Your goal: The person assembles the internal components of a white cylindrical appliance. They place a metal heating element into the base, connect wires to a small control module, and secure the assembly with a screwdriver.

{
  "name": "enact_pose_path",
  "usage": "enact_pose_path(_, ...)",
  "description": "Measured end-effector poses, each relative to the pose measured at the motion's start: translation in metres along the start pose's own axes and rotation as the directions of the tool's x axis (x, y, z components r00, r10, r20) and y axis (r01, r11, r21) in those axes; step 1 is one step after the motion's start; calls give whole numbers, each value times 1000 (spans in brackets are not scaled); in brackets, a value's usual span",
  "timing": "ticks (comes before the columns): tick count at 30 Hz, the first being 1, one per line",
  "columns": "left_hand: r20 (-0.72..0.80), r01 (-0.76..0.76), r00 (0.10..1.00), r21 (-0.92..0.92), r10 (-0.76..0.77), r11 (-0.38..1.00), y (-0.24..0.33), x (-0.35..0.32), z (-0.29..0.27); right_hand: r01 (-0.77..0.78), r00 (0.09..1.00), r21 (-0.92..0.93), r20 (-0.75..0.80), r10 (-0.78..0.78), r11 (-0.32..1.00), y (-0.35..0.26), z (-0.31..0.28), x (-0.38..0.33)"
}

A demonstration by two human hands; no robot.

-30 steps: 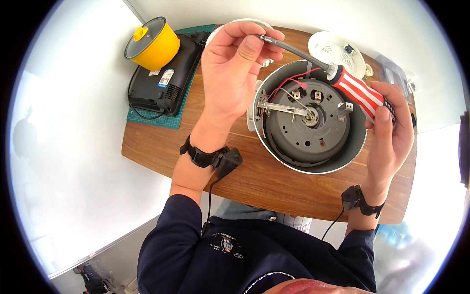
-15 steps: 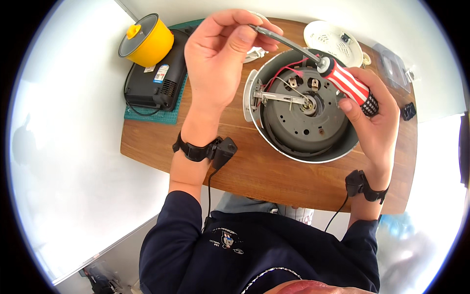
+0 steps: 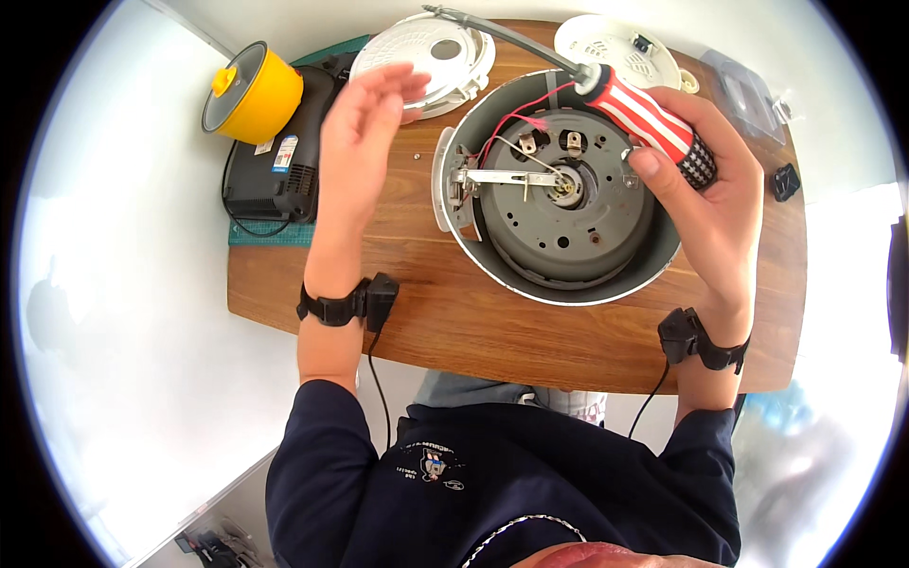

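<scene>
Forearms in dark blue sleeves come first, nearest you, each with a black wrist strap and a cable running back along the oval wooden table point(image 3: 492, 336). Your right hand point(image 3: 705, 204) is closed around the red-and-white striped handle of a screwdriver point(image 3: 644, 118), thumb pressed on the grip; the tool's long axis runs from your palm up and to the left, its grey shaft point(image 3: 502, 38) passing over the far rim of the appliance and ending beyond it, tip pointing away from you. Directly under that hand sits an upturned grey cooker base point(image 3: 559, 204), round, its inside showing a metal bracket point(image 3: 497, 177), terminals and red wires point(image 3: 511, 121). Your left hand point(image 3: 365, 142) hovers open, fingers spread and holding nothing, just to the left of the base and apart from its rim; a small screw point(image 3: 417, 157) lies on the wood between that hand and the base. The base therefore lies to the right of your left fingers and under your right, the right hand being the nearer. Farther out, a white round lid point(image 3: 426, 57) rests partly behind the left fingertips, a second white round cover point(image 3: 615, 43) lies beyond the screwdriver, and at far left a yellow pot point(image 3: 251, 95) sits on a black device point(image 3: 275, 175) on a green mat point(image 3: 256, 232).
</scene>
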State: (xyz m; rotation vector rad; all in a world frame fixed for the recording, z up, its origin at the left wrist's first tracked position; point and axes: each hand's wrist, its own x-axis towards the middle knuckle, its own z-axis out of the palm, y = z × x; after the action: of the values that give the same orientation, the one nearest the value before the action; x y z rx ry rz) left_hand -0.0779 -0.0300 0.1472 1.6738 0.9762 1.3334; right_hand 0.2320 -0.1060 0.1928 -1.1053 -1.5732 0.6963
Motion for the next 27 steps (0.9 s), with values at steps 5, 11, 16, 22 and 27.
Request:
enact_pose_path(5, 197, 235, 960, -180, -199, 955, -39, -41, -4, -9, 1000, -31, 5, 9, 999, 9, 5, 4)
enact_pose_path(11, 291, 216, 947, -273, -134, 937, -39, -57, 12, -64, 997, -34, -41, 62, 997, 15, 8, 1)
enact_pose_path(16, 287, 342, 921, -267, -265, 901, -47, -52, 14, -43, 998, -58, -50, 40, 997, 15, 10, 2)
enact_pose_path(22, 309, 537, 825, -173, -472, 825, -45, -43, 7, -25, 999, -63, -35, 23, 998, 18, 9, 3)
enact_pose_path(27, 439, 577, 793, -318, -423, 752, -58, -40, -7, -27, 999, -57, -32, 25, 998, 18, 8, 3)
